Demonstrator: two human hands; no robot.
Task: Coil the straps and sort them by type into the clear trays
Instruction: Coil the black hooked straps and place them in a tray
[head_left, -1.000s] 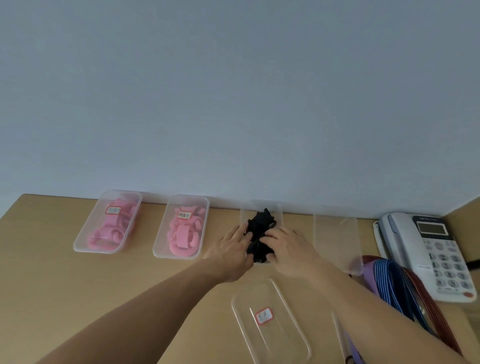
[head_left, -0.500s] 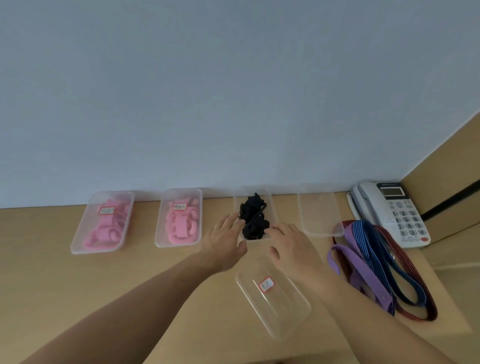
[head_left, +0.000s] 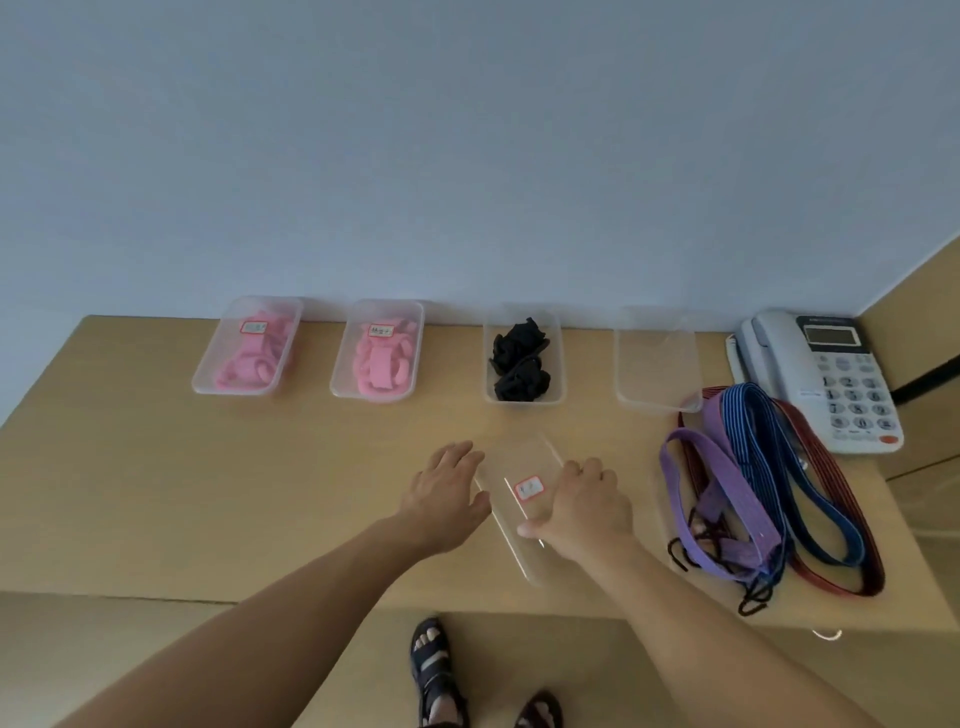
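Four clear trays line the wall. Two closed ones (head_left: 248, 347) (head_left: 378, 354) hold pink coiled straps. A third tray (head_left: 559, 364) holds black coiled straps (head_left: 521, 364) and has no lid on. The fourth tray (head_left: 655, 358) holds nothing. A clear lid (head_left: 519, 462) with a red-edged label lies nearer to me. My left hand (head_left: 447, 493) touches its left edge with relaxed fingers. My right hand (head_left: 584, 512) grips its right edge, thumb on top. Loose purple (head_left: 727, 483), blue striped (head_left: 769, 441) and dark red (head_left: 836, 504) straps lie at the right.
A grey desk phone (head_left: 826, 374) stands at the far right by the side panel. A thin black cord (head_left: 753, 597) trails near the table's front right edge. My sandalled feet (head_left: 434, 670) show below the table edge.
Both hands have drawn back from the black straps in their tray and come to the labelled lid nearer me. The view has pulled back and tilted down.
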